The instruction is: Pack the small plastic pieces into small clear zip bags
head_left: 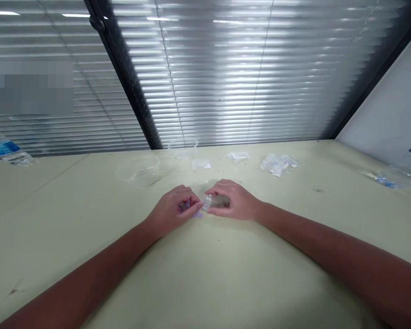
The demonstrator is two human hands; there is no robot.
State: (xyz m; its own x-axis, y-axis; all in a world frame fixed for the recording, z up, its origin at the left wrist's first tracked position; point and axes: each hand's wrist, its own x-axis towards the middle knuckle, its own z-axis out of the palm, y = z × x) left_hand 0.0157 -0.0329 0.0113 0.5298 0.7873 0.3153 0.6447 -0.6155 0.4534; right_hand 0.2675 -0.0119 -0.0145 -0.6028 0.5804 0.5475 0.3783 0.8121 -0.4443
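Near the middle of the table, my right hand [241, 201] curves around a small clear plastic bag [207, 202], gripping it between thumb and fingertips. My left hand [171, 206] is closed in a pinch at the left edge of this bag; what its fingertips hold is too small to make out. Small purple pieces [197, 214] show on the table under the left fingertips. Something dark and bluish is partly visible inside the curled left fingers.
Behind my hands lie flat clear bags [201, 164], a white-clear packet [238, 156] and a pile of small bags [278, 164]. Two clear round tubs [147, 171] sit at the back left. Water bottles lie at far left [7, 148] and far right [393, 179]. Blinds [226, 82] stand behind the table.
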